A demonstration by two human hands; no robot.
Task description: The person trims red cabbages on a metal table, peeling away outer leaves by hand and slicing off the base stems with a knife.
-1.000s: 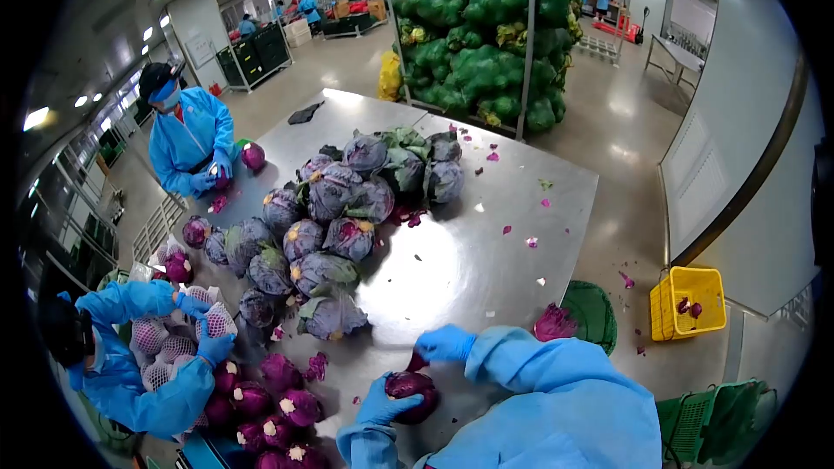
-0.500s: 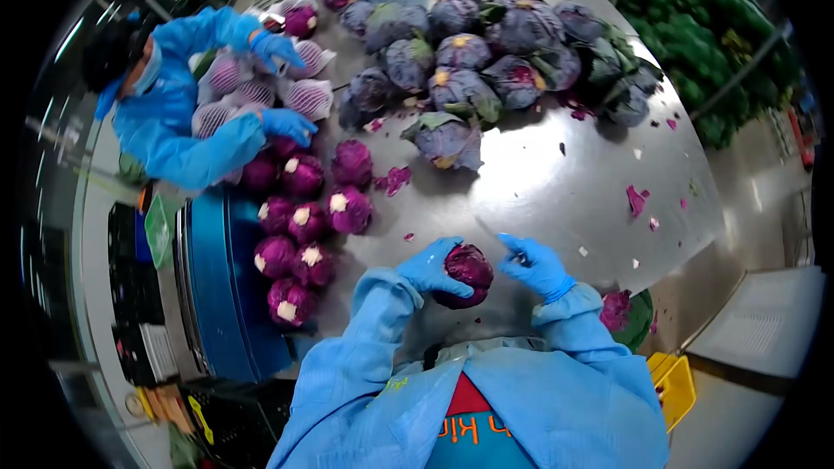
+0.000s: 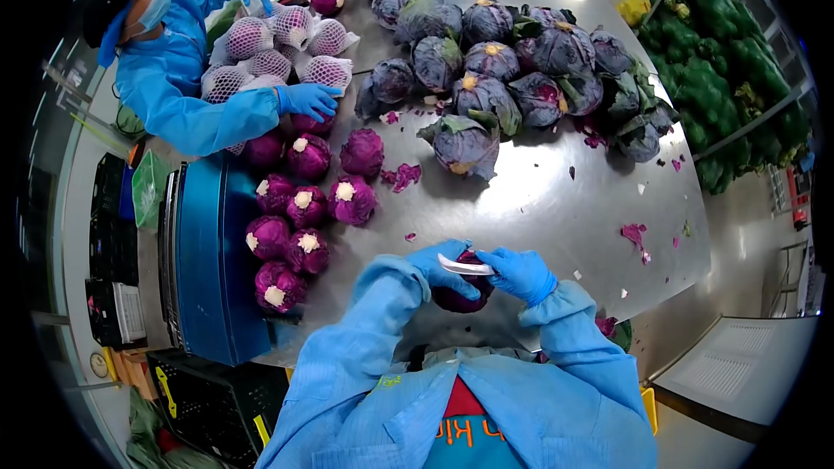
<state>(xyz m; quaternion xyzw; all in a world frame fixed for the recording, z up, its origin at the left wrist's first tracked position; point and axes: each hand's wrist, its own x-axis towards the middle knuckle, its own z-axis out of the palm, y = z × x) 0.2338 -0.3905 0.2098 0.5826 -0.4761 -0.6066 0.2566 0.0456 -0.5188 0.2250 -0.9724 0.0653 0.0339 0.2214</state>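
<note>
My left hand [image 3: 441, 267], in a blue glove, grips a purple cabbage [image 3: 460, 297] from its left side, near the table's front edge. A knife [image 3: 465, 267] with a short pale blade lies across the top of this cabbage. My right hand [image 3: 521, 275], also gloved in blue, is closed round the knife's handle, just right of the cabbage. To the left stand several trimmed purple cabbages [image 3: 351, 201] with pale cut stems facing up. Beyond my hands sits a heap of untrimmed cabbages [image 3: 486, 100] with loose outer leaves.
At the left, a co-worker's gloved hand [image 3: 308, 102] rests near net-wrapped cabbages [image 3: 249, 38]. A blue bin [image 3: 221, 269] stands beside the metal table [image 3: 556, 208]. Leaf scraps [image 3: 634, 233] lie at the right. Green sacks [image 3: 704, 78] are piled beyond the table.
My right hand has moved left, bringing the blade over the cabbage. The co-worker's upper hand has moved up and left. The view has shifted slightly.
</note>
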